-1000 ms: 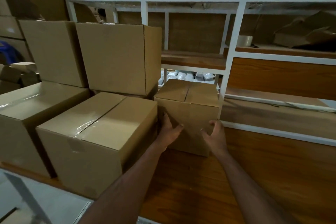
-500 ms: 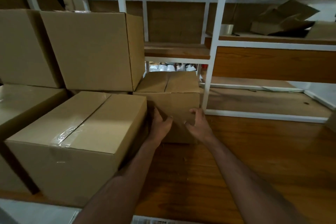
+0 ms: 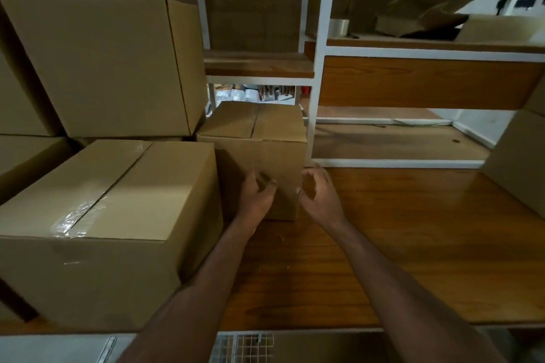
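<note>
Tight against the right side of the taped box [image 3: 109, 215], small box [image 3: 259, 153] on the desk [image 3: 413, 244]; farther right of the taped box, left hand [image 3: 256, 199] then right hand [image 3: 321, 196], both loosely curled, gripping nothing. Likely taking hold to shift it, calling next for purchase on its free right edge
</note>
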A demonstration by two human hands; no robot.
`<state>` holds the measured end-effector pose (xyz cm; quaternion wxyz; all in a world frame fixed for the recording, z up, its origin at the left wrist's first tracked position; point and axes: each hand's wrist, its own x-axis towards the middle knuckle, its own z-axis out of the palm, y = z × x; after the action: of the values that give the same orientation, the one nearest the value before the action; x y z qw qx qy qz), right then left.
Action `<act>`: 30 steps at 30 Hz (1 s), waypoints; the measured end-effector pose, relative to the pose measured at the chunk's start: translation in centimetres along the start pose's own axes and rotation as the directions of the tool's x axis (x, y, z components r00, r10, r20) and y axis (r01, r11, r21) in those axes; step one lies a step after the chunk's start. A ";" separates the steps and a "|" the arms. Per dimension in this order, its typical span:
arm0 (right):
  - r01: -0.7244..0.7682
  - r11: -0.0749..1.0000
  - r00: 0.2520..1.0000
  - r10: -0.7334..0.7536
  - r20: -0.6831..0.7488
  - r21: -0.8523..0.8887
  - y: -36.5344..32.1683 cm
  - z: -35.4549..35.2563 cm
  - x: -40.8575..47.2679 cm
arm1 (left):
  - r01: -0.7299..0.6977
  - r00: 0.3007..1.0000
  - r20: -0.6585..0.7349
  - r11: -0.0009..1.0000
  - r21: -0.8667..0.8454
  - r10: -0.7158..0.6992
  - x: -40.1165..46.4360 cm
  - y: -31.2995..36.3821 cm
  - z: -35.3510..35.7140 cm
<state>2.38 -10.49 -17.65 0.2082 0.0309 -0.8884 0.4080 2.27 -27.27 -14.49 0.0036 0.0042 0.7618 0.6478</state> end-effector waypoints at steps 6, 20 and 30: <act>-0.006 0.996 0.993 0.016 -0.118 0.088 0.9 -5.1 -3.7 | 0.014 0.991 0.130 1.000 -0.004 -0.014 -2.5 0.6 3.7; -0.063 0.982 0.892 0.136 -0.430 0.180 12.6 -26.5 -12.2 | -0.199 0.866 0.468 0.980 -0.005 0.178 -7.9 6.0 26.5; -0.051 0.999 0.793 0.035 -0.609 -0.009 26.9 -46.0 -16.7 | -0.223 0.804 0.555 0.974 -0.050 0.212 -16.1 9.9 54.0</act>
<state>27.35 39.38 -16.69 0.4735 -0.1247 -0.7799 0.3899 19.00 27.44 -13.38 0.1509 0.2797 0.7278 0.6077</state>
